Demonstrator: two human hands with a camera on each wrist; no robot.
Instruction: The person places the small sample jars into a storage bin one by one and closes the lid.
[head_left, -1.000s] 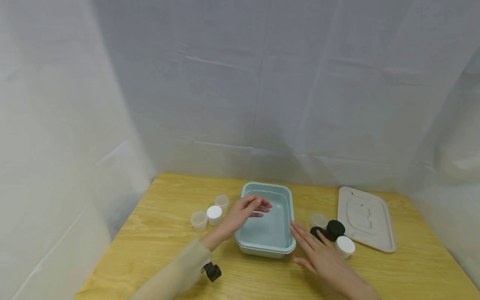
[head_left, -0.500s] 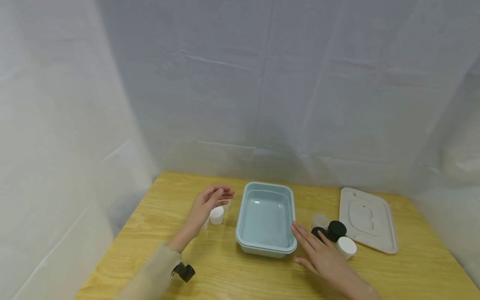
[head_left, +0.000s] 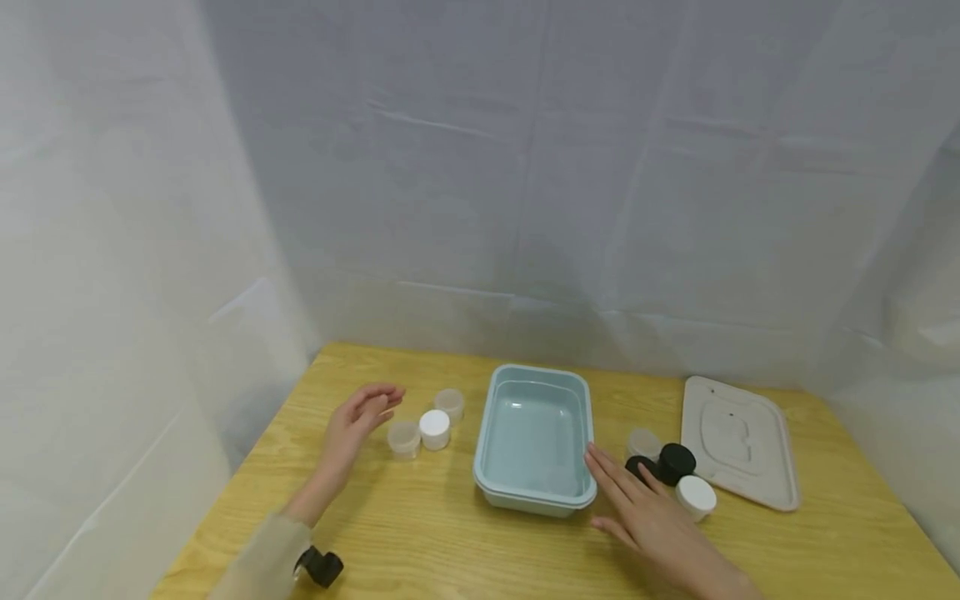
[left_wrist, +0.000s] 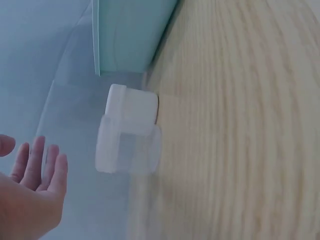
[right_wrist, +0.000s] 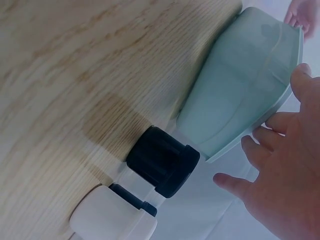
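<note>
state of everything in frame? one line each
left hand: open, holds nothing
right hand: open, flat by the tub
blue tub: uncovered
tub lid: off, lying flat
white-capped jar: capped
black-capped jar: capped
clear cup: uncapped

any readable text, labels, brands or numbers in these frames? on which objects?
None readable in any view.
Tub: plain, no marking.
Lid: moulded ridges only, no print.
White-capped jars, black-capped jar, clear jars: no labels visible.
Table: bare wood grain.
Wrist views are blurred, but show no print either.
</note>
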